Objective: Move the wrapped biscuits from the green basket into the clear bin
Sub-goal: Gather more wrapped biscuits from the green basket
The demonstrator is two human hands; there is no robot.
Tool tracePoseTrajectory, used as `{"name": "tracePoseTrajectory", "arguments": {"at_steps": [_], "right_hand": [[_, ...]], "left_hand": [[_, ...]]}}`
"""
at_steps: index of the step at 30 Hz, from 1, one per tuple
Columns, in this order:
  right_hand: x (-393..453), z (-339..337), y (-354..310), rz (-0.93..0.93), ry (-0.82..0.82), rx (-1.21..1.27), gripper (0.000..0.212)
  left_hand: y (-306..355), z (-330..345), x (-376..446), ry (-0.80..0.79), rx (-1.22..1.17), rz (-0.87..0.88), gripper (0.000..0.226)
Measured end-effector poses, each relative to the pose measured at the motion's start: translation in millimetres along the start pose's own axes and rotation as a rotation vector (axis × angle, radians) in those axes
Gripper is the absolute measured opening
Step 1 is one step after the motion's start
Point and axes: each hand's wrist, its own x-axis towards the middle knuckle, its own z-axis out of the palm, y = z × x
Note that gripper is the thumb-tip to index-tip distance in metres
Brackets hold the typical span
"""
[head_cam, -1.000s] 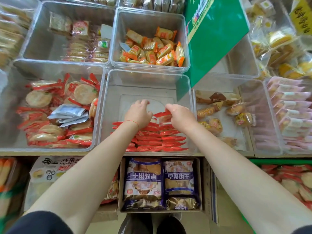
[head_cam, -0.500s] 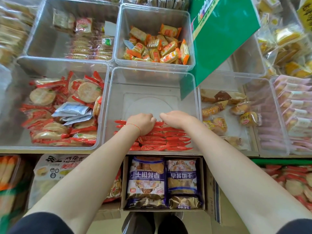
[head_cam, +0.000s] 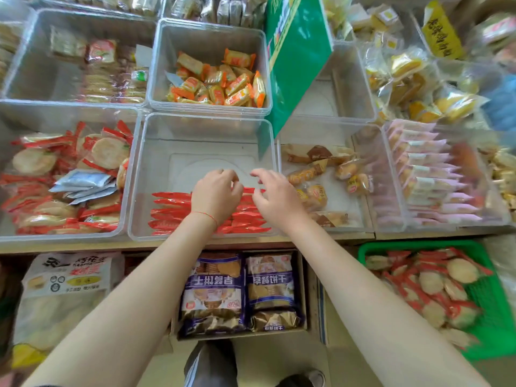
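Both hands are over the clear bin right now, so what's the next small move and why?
Probably swing the right hand back to the green basket for another handful: both hands look empty above the stacked biscuits, and the basket still holds plenty.

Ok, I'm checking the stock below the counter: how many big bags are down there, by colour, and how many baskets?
Blue bags: 2
White bag: 1
Green basket: 1
Total: 4
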Motion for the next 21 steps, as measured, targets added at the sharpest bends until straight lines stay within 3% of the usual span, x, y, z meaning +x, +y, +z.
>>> {"name": "tracePoseTrajectory", "arguments": {"at_steps": [3,7,11,16,19,21], "right_hand": [[-56.6,-28.5,30.9,0.035,0.209,0.068,0.020],[-123.6,-54.3,112.2,0.194,0.205,0.105,0.016],[-185.2,-71.0,210.5,0.391,0.165,0.168,0.016],[-246.7,-96.4,359.0,0.524,-0.263,0.050,0.020],[-280.0,-109.6,425.2,0.585,-0.426,0.023,0.017],[-296.1,-116.3,454.5,0.628,-0.523,0.013,0.027]], "left_hand": [[61.7,12.7,-26.0,0.051,-0.076,0.036,0.022],[146.0,60.1,-59.5,-0.026,-0.131,0.112,0.024],[216.0,130.9,-86.3,-0.257,-0.149,0.096,0.024],[290.9,242.5,-127.9,-0.571,-0.095,-0.017,0.027],[318.5,295.5,-147.4,-0.680,-0.066,-0.106,0.026],[330.3,322.9,-157.7,-0.715,-0.103,-0.192,0.023]]}}
